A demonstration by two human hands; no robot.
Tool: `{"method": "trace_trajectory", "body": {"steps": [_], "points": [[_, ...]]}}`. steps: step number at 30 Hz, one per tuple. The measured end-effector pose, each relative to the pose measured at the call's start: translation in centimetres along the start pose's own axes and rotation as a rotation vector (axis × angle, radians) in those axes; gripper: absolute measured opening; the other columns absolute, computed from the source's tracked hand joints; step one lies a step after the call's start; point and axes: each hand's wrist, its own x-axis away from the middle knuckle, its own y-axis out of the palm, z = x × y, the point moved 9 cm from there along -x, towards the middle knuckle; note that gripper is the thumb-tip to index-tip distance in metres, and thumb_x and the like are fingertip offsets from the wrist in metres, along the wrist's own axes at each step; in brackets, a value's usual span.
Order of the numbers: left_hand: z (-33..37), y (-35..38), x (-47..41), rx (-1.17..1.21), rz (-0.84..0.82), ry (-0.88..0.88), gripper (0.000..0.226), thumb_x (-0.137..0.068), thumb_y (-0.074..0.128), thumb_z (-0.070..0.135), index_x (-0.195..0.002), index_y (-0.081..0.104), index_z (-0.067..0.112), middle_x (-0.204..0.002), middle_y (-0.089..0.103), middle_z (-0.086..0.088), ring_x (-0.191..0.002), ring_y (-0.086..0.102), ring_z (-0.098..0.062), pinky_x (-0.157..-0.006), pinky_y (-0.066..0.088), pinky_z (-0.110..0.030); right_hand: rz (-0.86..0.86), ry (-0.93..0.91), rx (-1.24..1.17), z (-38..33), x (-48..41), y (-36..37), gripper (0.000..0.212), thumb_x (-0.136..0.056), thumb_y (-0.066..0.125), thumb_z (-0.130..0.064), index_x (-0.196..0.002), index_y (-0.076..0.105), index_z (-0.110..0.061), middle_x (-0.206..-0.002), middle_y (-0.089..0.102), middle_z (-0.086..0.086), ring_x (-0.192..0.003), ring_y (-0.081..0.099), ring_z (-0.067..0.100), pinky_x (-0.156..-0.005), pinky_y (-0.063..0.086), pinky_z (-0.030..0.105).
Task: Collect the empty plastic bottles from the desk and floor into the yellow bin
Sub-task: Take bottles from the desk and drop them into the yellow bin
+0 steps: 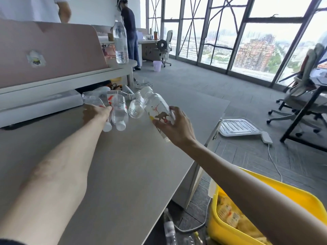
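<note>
I am gripping a printed bottle [157,110] in my right hand [174,126], fingers curled round its lower half, just above the surface [123,165]. My left hand [95,113] is clutching several clear bottles [118,112] (caps pointing toward me). The yellow bin [221,225] is sitting on the floor at my right.

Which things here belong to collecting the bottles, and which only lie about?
Job:
- clear plastic bottle with animal print, in right hand
- clear ribbed bottles, under left hand
- yellow plastic bin
- crushed clear bottle on floor

Lying about:
- pink desk divider
- lilac bucket
- white power strip
- grey office chair
</note>
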Motion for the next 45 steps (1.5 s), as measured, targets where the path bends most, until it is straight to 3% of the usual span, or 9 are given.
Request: {"method": "trace_trajectory", "body": {"steps": [4, 10, 16, 22, 27, 32, 37, 42, 45], "points": [[-0.4, -1.4, 1.1, 0.068, 0.029, 0.028, 0.098, -0.078, 0.069, 0.046, -0.149, 0.017, 0.003, -0.146, 0.039, -0.021, -0.131, 0.042, -0.040, -0.106, 0.039, -0.046, -0.025, -0.029, -0.016, -1.4, 0.5, 1.0, 0.072, -0.071, 0.072, -0.061, -0.132, 0.048, -0.031, -0.128, 0.057, -0.003, -0.113, 0.058, 0.020, -0.091, 0.048, 0.035], [-0.3, -6.7, 4.2, 0.218, 0.102, 0.125, 0.069, -0.075, 0.068, 0.046, -0.124, 0.042, 0.006, -0.126, 0.056, -0.015, -0.108, 0.058, -0.037, -0.081, 0.046, -0.039, -0.031, -0.047, -0.019, -4.1, 1.5, 1.2, 0.072, -0.072, 0.072, -0.060, -0.132, 0.049, -0.029, -0.133, 0.055, -0.003, -0.115, 0.057, 0.021, -0.088, 0.046, 0.032], [-0.5, -9.7, 10.6, 0.393, 0.014, 0.211, 0.067, -0.080, 0.067, 0.041, -0.137, 0.042, 0.014, -0.133, 0.056, -0.007, -0.117, 0.055, -0.029, -0.089, 0.042, -0.031, -0.009, 0.014, -0.105, -5.3, 3.7, 0.8, 0.071, -0.071, 0.072, -0.060, -0.128, 0.052, -0.022, -0.126, 0.058, 0.000, -0.115, 0.056, 0.021, -0.088, 0.046, 0.034], [-0.8, -9.5, 17.5, 0.528, -0.136, 0.272, 0.060, -0.078, 0.068, 0.038, -0.130, 0.049, 0.014, -0.124, 0.062, -0.006, -0.102, 0.060, -0.022, -0.077, 0.042, -0.026, 0.014, 0.081, -0.265, -5.0, 7.2, -0.5, 0.048, -0.072, 0.074, -0.055, -0.105, 0.055, -0.026, -0.108, 0.066, 0.001, -0.100, 0.062, 0.022, -0.084, 0.051, 0.035], [2.3, -8.8, 22.4, 0.566, -0.209, 0.362, 0.062, -0.083, 0.067, 0.035, -0.137, 0.044, 0.017, -0.130, 0.056, 0.000, -0.111, 0.055, -0.019, -0.085, 0.039, -0.024, 0.066, 0.115, -0.303, -3.1, 8.9, -4.3, 0.057, -0.071, 0.072, -0.058, -0.110, 0.060, -0.019, -0.101, 0.069, 0.002, -0.094, 0.064, 0.022, -0.081, 0.052, 0.033], [6.2, -4.8, 28.1, 0.550, -0.328, 0.420, 0.073, -0.086, 0.064, 0.037, -0.148, 0.030, 0.019, -0.144, 0.046, -0.005, -0.127, 0.049, -0.025, -0.098, 0.040, -0.030, 0.137, 0.190, -0.337, 1.8, 9.9, -10.3, 0.066, -0.061, 0.069, -0.069, -0.103, 0.061, -0.020, -0.090, 0.071, 0.001, -0.082, 0.068, 0.020, -0.074, 0.058, 0.037], [9.7, 2.4, 35.7, 0.502, -0.516, 0.492, 0.075, -0.084, 0.066, 0.039, -0.146, 0.029, 0.017, -0.143, 0.047, -0.006, -0.123, 0.052, -0.027, -0.103, 0.045, -0.043, 0.278, 0.335, -0.434, 9.0, 11.8, -17.1, 0.048, -0.079, 0.073, -0.050, -0.103, 0.054, -0.014, -0.085, 0.063, -0.001, -0.070, 0.059, 0.010, -0.054, 0.042, 0.021], [11.6, 10.0, 42.8, 0.453, -0.710, 0.474, 0.073, -0.081, 0.067, 0.045, -0.140, 0.034, 0.018, -0.124, 0.047, 0.005, -0.113, 0.055, -0.023, -0.096, 0.047, -0.036, 0.361, 0.512, -0.541, 17.5, 15.5, -21.4, 0.062, -0.075, 0.066, -0.053, -0.114, 0.052, -0.007, -0.103, 0.065, 0.010, -0.093, 0.064, 0.025, -0.083, 0.054, 0.040], [11.4, 15.7, 46.3, 0.416, -0.861, 0.420, 0.088, -0.066, 0.070, 0.060, -0.139, 0.034, 0.027, -0.131, 0.057, -0.005, -0.112, 0.061, -0.034, -0.095, 0.052, -0.053, 0.399, 0.611, -0.580, 22.4, 18.1, -23.5, 0.038, -0.085, 0.060, -0.040, -0.103, 0.049, -0.008, -0.102, 0.060, 0.011, -0.087, 0.059, 0.024, -0.075, 0.050, 0.038]]}}
